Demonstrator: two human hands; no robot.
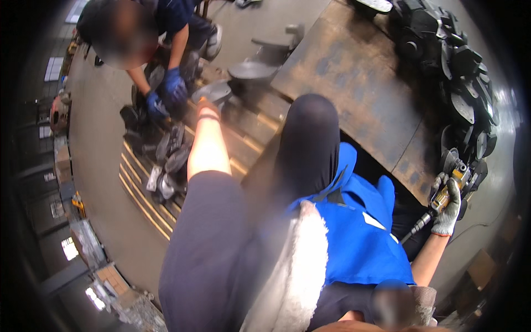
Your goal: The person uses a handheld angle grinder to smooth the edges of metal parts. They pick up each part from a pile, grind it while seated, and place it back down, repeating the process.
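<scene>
My left hand (208, 108) reaches forward from a short dark sleeve, its fingers blurred and closed at the near rim of a round grey metal plate (214, 91). A second round plate (251, 69) lies just beyond. Out to the right, my right hand (449, 210), in a whitish knit glove with an orange cuff, is wrapped round a yellow and black angle grinder (449, 187). A metallic coupling (423, 221) trails from the grinder's rear. The grinder's head is beside a heap of dark metal parts (464, 105).
A wooden pallet (243, 141) holds more metal parts (166, 185) on the left. Across it, a person's blue-gloved hands (175, 84) handle dark parts. A worn metal-topped table (354, 77) stands ahead. My knee (310, 122), blue apron (365, 238) and white towel (301, 254) fill the middle.
</scene>
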